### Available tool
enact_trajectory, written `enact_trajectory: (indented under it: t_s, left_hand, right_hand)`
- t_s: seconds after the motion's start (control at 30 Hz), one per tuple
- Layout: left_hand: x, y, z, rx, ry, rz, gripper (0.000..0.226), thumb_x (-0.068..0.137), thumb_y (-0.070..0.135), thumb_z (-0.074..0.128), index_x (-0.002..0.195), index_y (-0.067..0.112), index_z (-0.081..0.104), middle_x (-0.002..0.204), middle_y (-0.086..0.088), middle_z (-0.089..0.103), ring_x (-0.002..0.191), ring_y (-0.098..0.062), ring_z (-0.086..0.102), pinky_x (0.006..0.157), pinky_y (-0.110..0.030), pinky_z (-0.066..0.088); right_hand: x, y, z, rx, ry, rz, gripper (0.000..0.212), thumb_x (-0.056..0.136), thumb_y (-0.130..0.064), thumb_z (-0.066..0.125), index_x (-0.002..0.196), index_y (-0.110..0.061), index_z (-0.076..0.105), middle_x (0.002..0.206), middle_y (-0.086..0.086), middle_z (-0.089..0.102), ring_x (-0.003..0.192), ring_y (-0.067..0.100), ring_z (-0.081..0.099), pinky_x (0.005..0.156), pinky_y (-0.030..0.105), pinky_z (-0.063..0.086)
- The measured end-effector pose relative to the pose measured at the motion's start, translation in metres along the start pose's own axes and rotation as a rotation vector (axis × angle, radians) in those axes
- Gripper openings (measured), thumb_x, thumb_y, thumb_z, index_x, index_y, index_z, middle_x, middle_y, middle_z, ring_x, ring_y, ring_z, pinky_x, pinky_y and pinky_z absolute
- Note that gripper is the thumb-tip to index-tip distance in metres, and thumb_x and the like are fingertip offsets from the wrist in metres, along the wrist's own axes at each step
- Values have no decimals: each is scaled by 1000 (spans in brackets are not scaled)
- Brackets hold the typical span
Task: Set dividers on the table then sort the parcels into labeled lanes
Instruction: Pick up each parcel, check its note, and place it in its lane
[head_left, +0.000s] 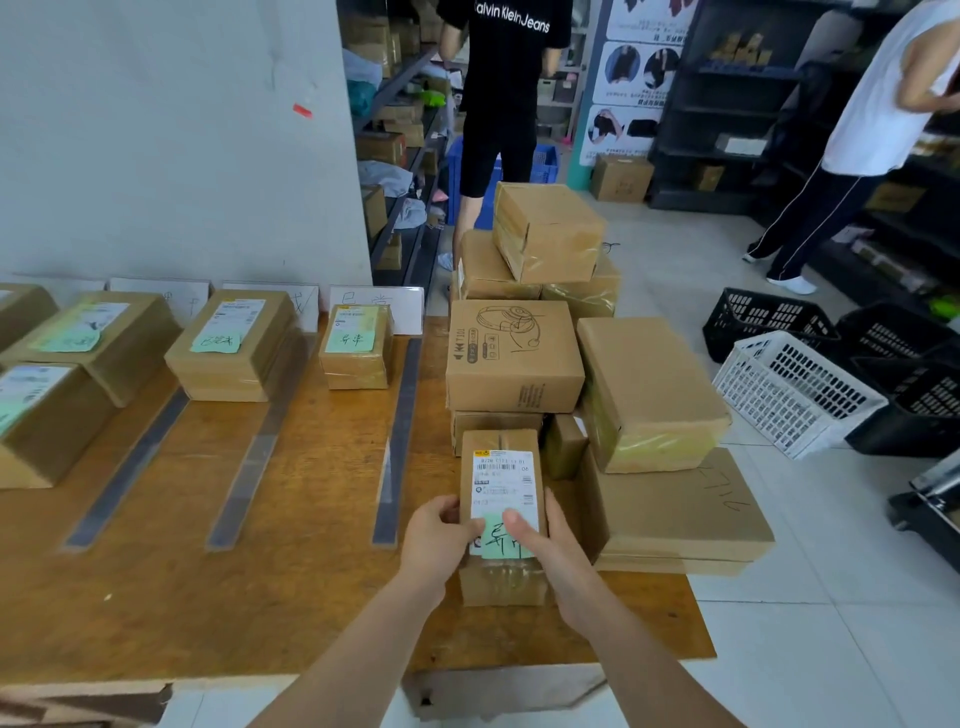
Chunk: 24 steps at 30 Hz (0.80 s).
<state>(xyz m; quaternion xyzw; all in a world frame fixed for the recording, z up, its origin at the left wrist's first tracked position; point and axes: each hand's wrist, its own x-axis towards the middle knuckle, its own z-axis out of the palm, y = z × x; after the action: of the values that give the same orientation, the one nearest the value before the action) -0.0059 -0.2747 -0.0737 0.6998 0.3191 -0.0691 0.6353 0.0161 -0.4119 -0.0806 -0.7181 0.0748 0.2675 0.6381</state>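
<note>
I've got one view, a wide-angle camera worn at head height, facing forward and down across the desk (260, 597) from its near edge. The left hand (441, 535), right hand (550, 556) and the parcel (501, 483) they hold sit close, low centre. The floor (831, 623) fills the right, with shelves (727, 104) far right.

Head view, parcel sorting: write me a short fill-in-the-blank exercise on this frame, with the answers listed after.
1. The left hand and the right hand together hold a parcel whose handwritten sticky note is ____ in colour.
2. The number of dividers lying on the wooden table is ____.
3. The white crate rests on the tiled ____.

Missing words: green; three; floor.
</note>
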Motion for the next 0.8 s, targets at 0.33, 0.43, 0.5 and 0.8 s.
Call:
enact_trajectory:
  t_s: [0.33,0.43,0.5,0.8]
  left_hand:
    - [-27,-6,-4,-91,51,104,41,91,13,64,131,20,58,112,0,71,92,-17,71,59,-24,58]
    - [-40,-3,-5,-147,64,167,42,90,11,65,130,22,59,112,2,71,90,-16,72,70,-37,62]
    - [-49,2,-8,-166,81,232,40,90,11,65,128,25,61,113,1,71,88,-14,72,69,-35,62]
    - [-72,43,-55,-274,200,403,47,91,12,64,135,26,55,113,2,70,92,-12,70,60,-18,56]
  right_hand:
    - [-22,-2,-21,39,124,-76,46,98,-13,56,142,-22,47,119,-4,65,96,5,62,63,16,55]
    - [-33,-10,-22,83,128,-140,45,96,-13,58,139,-25,50,119,-5,65,97,6,64,66,18,57]
    - [-40,-16,-22,111,116,-190,44,95,-12,59,134,-31,52,118,-7,67,97,8,66,67,20,58]
    - [-52,-68,11,186,12,-417,44,94,-8,60,133,-26,55,120,-12,66,106,3,64,78,20,57]
